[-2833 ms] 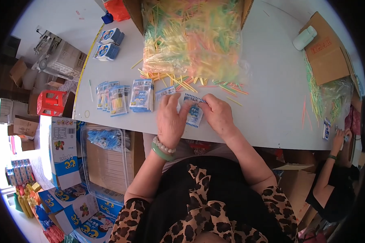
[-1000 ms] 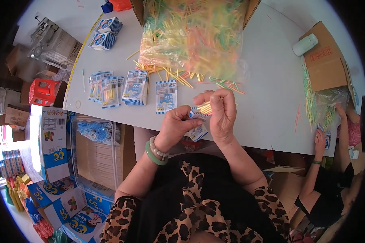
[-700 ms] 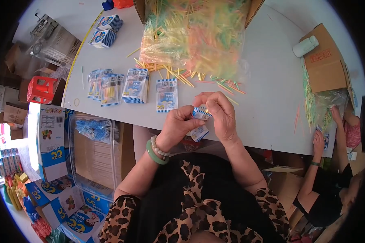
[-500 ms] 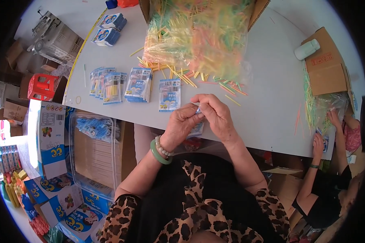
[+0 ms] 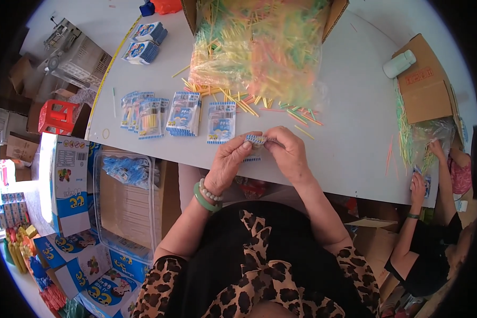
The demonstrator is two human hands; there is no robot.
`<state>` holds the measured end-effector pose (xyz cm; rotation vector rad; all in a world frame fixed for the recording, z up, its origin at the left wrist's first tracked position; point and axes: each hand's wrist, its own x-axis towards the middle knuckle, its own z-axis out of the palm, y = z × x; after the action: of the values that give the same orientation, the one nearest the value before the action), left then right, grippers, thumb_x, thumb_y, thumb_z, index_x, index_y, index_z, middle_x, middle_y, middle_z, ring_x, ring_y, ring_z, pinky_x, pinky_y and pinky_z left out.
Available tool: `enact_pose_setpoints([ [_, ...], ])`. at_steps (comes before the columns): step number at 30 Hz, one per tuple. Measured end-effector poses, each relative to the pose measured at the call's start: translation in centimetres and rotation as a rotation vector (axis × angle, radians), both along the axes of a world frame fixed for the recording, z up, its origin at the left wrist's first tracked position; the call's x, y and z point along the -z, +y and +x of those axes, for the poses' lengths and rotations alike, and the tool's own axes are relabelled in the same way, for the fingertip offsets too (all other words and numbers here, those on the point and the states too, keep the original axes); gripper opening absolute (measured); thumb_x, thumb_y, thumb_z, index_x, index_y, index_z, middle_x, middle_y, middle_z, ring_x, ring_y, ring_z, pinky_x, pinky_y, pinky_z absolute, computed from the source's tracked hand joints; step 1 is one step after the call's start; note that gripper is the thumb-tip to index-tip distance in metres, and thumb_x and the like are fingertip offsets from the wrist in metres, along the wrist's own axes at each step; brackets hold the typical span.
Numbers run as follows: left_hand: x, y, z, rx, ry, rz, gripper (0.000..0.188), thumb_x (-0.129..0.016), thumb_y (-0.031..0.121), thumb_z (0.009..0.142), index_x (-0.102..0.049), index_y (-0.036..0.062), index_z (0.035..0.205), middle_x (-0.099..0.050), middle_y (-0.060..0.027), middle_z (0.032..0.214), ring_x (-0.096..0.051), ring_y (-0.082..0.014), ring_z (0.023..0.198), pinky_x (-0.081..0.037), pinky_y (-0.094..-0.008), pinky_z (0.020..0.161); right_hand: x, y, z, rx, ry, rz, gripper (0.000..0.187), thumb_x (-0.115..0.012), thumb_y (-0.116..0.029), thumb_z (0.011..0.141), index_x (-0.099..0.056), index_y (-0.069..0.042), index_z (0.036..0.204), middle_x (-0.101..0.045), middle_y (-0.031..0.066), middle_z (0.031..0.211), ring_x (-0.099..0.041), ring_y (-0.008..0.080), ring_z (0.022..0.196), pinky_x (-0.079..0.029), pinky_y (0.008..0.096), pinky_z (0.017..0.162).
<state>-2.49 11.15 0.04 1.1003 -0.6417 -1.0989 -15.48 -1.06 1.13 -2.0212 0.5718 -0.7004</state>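
Observation:
Between my two hands, over the table's near edge, is a small blue-and-white striped packet. My left hand pinches its left end, thumb on top. My right hand grips its right end between thumb and fingers. Part of the packet is covered by my fingers. Just beyond my hands a flat blue-and-white packet lies on the table. To its left are a packet stack and several packets holding yellow sticks.
A box with a clear bag of thin coloured sticks stands at the back, with loose sticks spilling out before it. Packet bundles sit far left. A clear plastic bin stands left below the table. A co-worker's hand works at right.
My hands have moved slightly apart, and the striped end of the packet now shows between them. The co-worker's hands at right have shifted slightly.

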Motion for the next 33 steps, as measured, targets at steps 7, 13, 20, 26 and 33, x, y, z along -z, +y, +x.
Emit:
enact_pose_setpoints([
  [7, -0.8, 0.1, -0.1, -0.008, -0.107, 0.040, 0.025, -0.062, 0.005, 0.086, -0.064, -0.0014, 0.110, -0.064, -0.0052, 0.108, -0.057, -0.0121, 0.098, -0.046, -0.0262, 0.086, -1.0, 0.5, 0.0, -0.064, -0.028, 0.125, 0.012, -0.058, 0.004, 0.081, -0.059, 0.001, 0.092, -0.060, 0.0045, 0.082, -0.055, 0.0104, 0.077, -0.045, 0.0242, 0.071],
  [13, -0.7, 0.8, 0.1, -0.183, -0.300, -0.109, 0.012, -0.061, -0.001, 0.085, -0.067, -0.0011, 0.096, -0.062, -0.0031, 0.089, -0.058, -0.0097, 0.082, -0.048, -0.0241, 0.075, -1.0, 1.6, 0.6, -0.086, 0.043, 0.284, 0.008, -0.061, 0.001, 0.082, -0.060, -0.001, 0.089, -0.063, 0.0073, 0.079, -0.058, 0.0125, 0.073, -0.046, 0.0268, 0.066],
  [20, -3.4, 4.6, 5.8, -0.530, -0.174, 0.078, 0.010, -0.056, 0.000, 0.087, -0.062, 0.0012, 0.096, -0.061, -0.0029, 0.077, -0.054, -0.0078, 0.061, -0.044, -0.0215, 0.052, -0.6, 3.2, 3.1, -0.226, 0.078, 0.152, 0.016, -0.061, -0.002, 0.082, -0.058, 0.000, 0.098, -0.061, 0.0076, 0.083, -0.059, 0.0164, 0.071, -0.047, 0.0284, 0.064],
  [26, 1.2, 6.6, 20.1, -0.869, -0.750, 0.373, 0.025, -0.062, 0.005, 0.083, -0.064, 0.0037, 0.108, -0.065, -0.0056, 0.082, -0.059, -0.0127, 0.066, -0.047, -0.0259, 0.057, -0.3, 3.7, 6.2, -0.116, 0.113, -0.526, 0.026, -0.068, -0.006, 0.073, -0.059, -0.005, 0.097, -0.058, 0.0090, 0.091, -0.058, 0.0273, 0.084, -0.048, 0.0366, 0.071],
  [33, -0.9, 4.4, 17.1, -1.059, -1.692, 0.459, 0.025, -0.063, 0.007, 0.081, -0.062, 0.0023, 0.106, -0.059, -0.0152, 0.106, -0.055, -0.0349, 0.096, -0.045, -0.0403, 0.082, 3.1, 2.7, 7.3, -0.002, 0.216, -0.821, 0.017, -0.061, -0.007, 0.070, -0.058, -0.007, 0.087, -0.051, 0.0086, 0.082, -0.053, 0.0266, 0.076, -0.044, 0.0352, 0.064],
])
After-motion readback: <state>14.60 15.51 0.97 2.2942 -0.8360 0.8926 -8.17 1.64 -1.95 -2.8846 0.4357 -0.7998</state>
